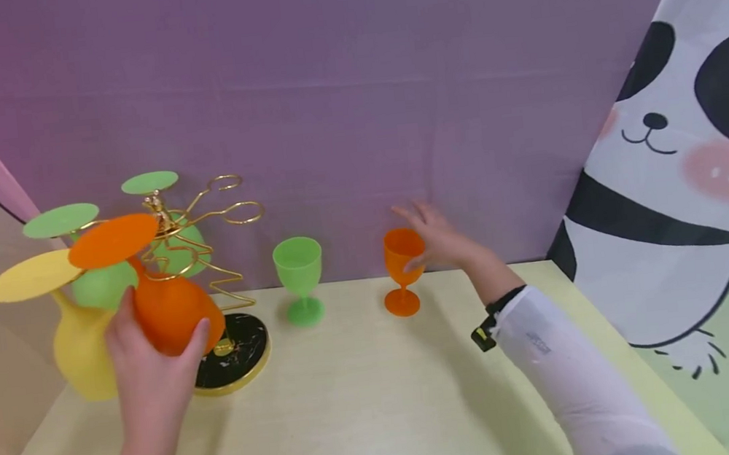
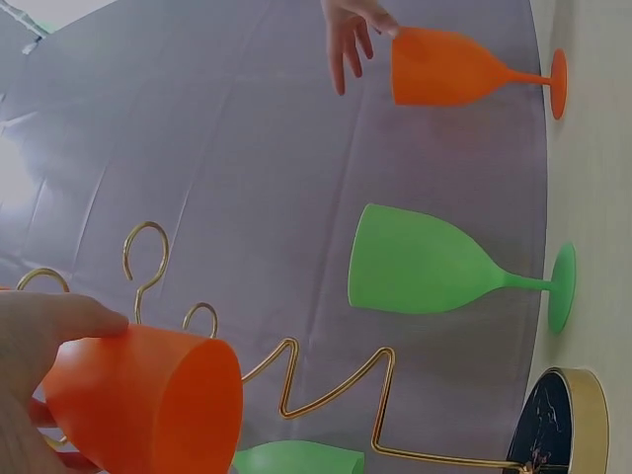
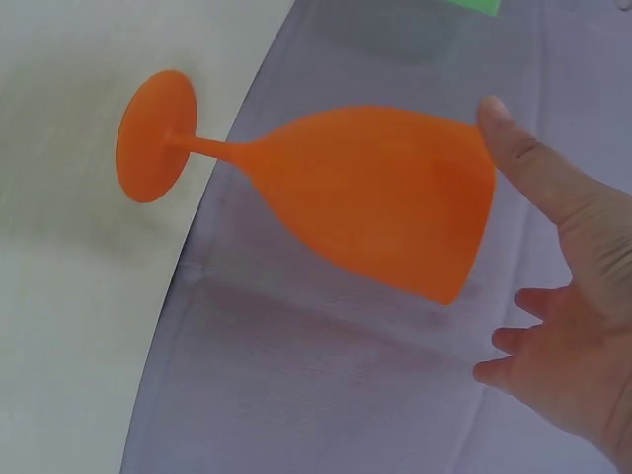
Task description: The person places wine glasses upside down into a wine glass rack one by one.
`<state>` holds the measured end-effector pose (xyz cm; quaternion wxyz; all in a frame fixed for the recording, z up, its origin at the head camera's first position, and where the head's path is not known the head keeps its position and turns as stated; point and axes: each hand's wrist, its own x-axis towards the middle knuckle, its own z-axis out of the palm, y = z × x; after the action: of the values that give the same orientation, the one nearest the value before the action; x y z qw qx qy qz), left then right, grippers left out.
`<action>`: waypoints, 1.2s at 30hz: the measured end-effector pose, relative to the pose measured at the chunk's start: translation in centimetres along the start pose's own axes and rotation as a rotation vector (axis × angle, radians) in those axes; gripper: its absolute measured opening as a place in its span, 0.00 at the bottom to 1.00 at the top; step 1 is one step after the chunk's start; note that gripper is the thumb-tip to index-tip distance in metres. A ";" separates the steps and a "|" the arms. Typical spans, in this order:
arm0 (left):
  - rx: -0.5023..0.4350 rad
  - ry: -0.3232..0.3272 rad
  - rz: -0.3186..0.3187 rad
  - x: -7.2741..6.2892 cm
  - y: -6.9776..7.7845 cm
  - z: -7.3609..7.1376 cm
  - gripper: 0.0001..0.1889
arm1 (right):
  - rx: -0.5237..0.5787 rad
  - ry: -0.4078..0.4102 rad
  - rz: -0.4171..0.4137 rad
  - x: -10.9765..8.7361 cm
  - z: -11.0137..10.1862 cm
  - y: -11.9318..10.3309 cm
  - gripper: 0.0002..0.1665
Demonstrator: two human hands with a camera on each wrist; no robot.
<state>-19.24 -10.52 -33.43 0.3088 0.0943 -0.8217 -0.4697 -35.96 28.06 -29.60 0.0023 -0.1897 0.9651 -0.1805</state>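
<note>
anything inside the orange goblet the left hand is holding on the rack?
Nothing visible: left wrist view shows the inverted orange goblet open mouth empty near the rim. Left hand grips its bowl; the deep interior stays dark.

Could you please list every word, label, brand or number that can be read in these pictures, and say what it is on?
No text can be read.
White sleeve: a small grey print, too blurred to read.
Black wrist strap: a yellowish tag, too small to read.
Panda cloth: drawing only, no words.
</note>
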 end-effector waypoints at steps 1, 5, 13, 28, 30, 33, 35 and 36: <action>0.000 -0.003 -0.007 0.1 -0.1 0.0 0.50 | -0.020 -0.016 -0.002 0.2 0.0 -0.1 0.67; 0.011 -0.030 -0.040 0.7 0.0 0.0 0.50 | -0.089 -0.077 0.004 1.0 0.1 -0.7 0.67; 0.032 -0.104 -0.077 1.5 0.1 0.1 0.48 | -0.230 -0.164 0.027 2.0 0.3 -1.3 0.61; 0.079 -0.165 -0.065 1.9 -0.4 0.6 0.49 | -0.261 -0.267 0.083 1.8 0.0 -2.5 0.51; 0.093 -0.176 -0.066 1.8 -0.4 0.7 0.50 | -0.257 -0.271 0.084 1.8 -0.1 -2.5 0.51; 0.106 -0.187 -0.073 1.7 -0.6 0.8 0.50 | -0.253 -0.277 0.077 1.9 -0.1 -2.4 0.51; 0.107 -0.182 -0.070 1.7 -0.7 0.9 0.50 | -0.256 -0.275 0.069 2.0 -0.1 -2.4 0.51; 0.107 -0.180 -0.069 1.6 -0.7 0.9 0.50 | -0.256 -0.277 0.070 2.0 -0.1 -2.5 0.51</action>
<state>-21.14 -11.01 -33.66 0.2119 0.0962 -0.8663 -0.4419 -36.93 25.24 -28.48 0.1173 -0.1780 0.9766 -0.0282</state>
